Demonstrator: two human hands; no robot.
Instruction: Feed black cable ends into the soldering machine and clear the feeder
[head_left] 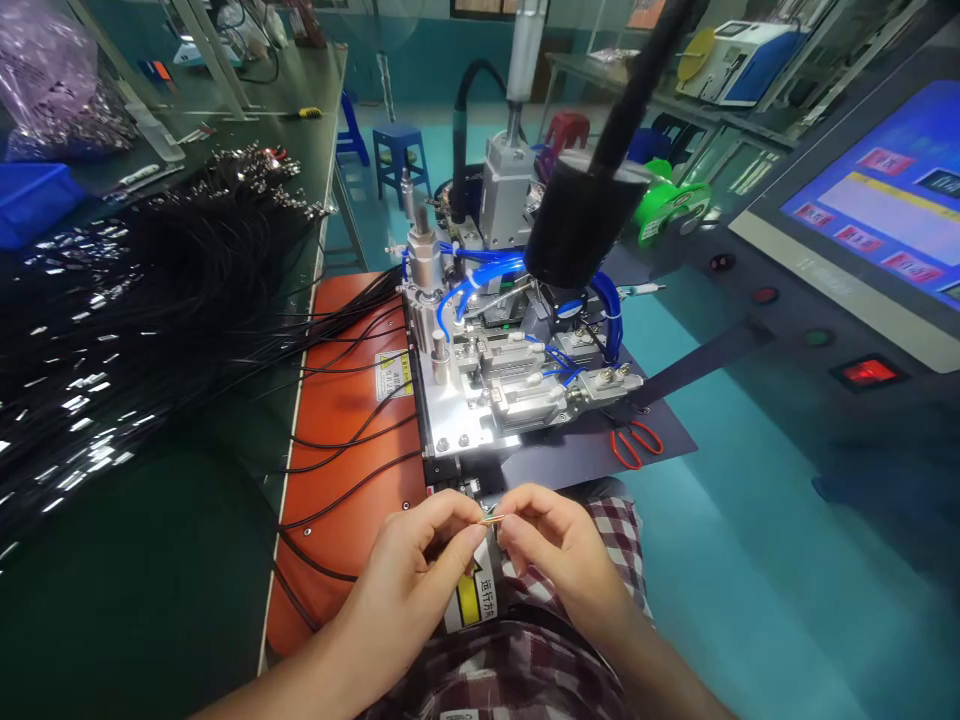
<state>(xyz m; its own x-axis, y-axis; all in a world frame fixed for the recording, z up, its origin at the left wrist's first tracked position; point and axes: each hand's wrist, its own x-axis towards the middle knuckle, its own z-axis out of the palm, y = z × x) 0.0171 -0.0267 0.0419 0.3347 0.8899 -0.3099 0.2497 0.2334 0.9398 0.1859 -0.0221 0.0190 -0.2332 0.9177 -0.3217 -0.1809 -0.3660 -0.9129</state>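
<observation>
My left hand and my right hand meet above my lap, in front of the machine. Between their fingertips is a small, thin gold-coloured piece, pinched at one end by each hand. Its exact shape is too small to tell. Just beyond my hands stands the metal machine with blue air tubes. Black cables run over the orange base left of my hands.
A large heap of black cables covers the left table beside a blue bin. Red-handled scissors lie right of the machine. A black cylinder hangs over it. At right is a control panel with a screen.
</observation>
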